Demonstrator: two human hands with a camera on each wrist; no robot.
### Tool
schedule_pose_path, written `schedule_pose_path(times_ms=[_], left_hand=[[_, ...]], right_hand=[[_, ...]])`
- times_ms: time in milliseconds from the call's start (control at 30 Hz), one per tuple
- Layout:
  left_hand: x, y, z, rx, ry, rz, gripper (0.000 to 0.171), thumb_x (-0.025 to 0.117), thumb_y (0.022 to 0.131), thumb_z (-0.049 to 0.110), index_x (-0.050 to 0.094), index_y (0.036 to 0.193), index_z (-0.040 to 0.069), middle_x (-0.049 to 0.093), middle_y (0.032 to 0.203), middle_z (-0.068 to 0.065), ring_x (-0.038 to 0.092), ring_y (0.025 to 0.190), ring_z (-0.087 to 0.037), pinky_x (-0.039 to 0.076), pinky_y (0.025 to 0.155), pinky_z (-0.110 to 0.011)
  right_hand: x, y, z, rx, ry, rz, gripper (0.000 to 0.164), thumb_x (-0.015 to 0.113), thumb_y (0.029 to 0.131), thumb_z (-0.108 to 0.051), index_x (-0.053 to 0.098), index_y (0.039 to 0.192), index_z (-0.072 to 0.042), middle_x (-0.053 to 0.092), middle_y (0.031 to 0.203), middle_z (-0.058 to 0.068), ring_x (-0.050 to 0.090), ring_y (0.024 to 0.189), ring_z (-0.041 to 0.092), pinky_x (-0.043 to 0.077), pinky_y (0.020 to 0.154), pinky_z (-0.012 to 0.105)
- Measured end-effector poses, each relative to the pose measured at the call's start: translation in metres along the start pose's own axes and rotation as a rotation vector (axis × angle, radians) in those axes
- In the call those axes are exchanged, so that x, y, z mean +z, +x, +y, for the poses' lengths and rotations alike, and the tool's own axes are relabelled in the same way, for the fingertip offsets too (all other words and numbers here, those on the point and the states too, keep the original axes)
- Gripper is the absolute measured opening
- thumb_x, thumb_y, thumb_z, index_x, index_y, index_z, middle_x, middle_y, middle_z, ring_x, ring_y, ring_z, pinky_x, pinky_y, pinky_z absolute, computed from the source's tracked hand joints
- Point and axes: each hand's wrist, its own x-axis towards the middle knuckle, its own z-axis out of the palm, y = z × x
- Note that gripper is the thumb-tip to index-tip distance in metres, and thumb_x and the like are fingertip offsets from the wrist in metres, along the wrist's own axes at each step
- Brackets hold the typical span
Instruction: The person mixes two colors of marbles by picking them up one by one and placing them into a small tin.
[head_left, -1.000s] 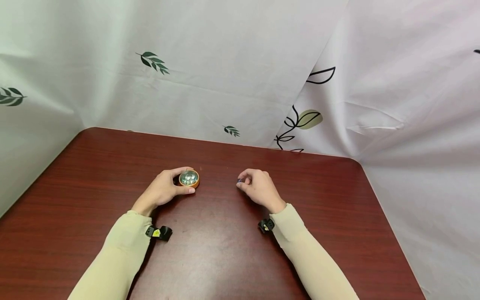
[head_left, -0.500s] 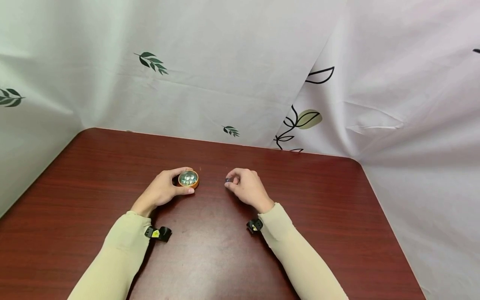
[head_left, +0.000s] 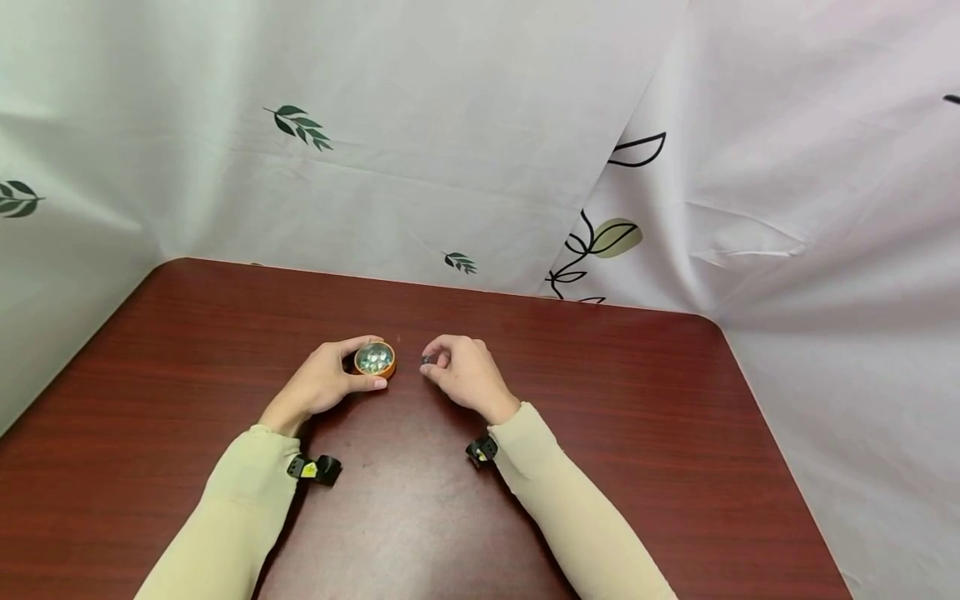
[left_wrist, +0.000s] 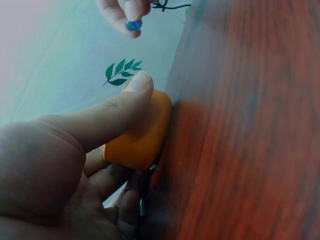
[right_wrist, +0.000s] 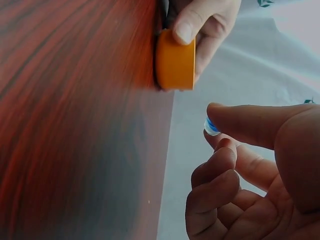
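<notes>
My left hand (head_left: 318, 379) holds a small round orange bowl (right_wrist: 175, 65) on the table, thumb on the near side and fingers round the far side. Several shiny, greenish clear glass pieces (head_left: 374, 358) fill it in the head view; they look like marbles. Just right of the bowl, my right hand (head_left: 468, 375) pinches a small blue and clear glass marble (right_wrist: 211, 127) between thumb and index finger. The other right fingers are curled in. A gap separates the marble from the bowl, and the left wrist view shows that marble (left_wrist: 133, 25) beyond the bowl.
The reddish-brown wooden table (head_left: 420, 500) has rounded far corners. White cloth (head_left: 450, 150) with leaf prints hangs behind its far edge and along the sides. A black strapped device sits on each wrist, the left one (head_left: 315, 469) close above the table.
My right hand has moved left toward the bowl, carrying the pinched marble. The left hand and the bowl stay in nearly the same place.
</notes>
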Motion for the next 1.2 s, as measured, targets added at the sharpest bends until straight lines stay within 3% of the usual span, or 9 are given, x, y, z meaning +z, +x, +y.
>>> schedule_pose_path(times_ms=[533, 1200], left_hand=[[0.001, 0.002, -0.002, 0.053, -0.020, 0.005, 0.057, 0.086, 0.083, 0.024, 0.064, 0.133, 0.009, 0.069, 0.118, -0.012, 0.062, 0.106, -0.027, 0.044, 0.090, -0.043], [-0.001, 0.002, -0.004, 0.024, 0.009, -0.002, 0.062, 0.085, 0.084, 0.028, 0.060, 0.138, 0.007, 0.068, 0.120, -0.015, 0.061, 0.101, -0.025, 0.046, 0.086, -0.039]], right_hand=[[0.017, 0.013, -0.020, -0.019, 0.016, -0.026, 0.013, 0.074, 0.093, -0.017, 0.074, 0.105, -0.013, 0.057, 0.070, -0.004, 0.048, 0.053, 0.009, 0.040, 0.056, 0.021], [0.036, 0.027, -0.030, 0.001, -0.008, -0.055, 0.015, 0.074, 0.093, -0.018, 0.075, 0.107, -0.013, 0.059, 0.071, -0.005, 0.050, 0.054, 0.008, 0.040, 0.053, 0.020]])
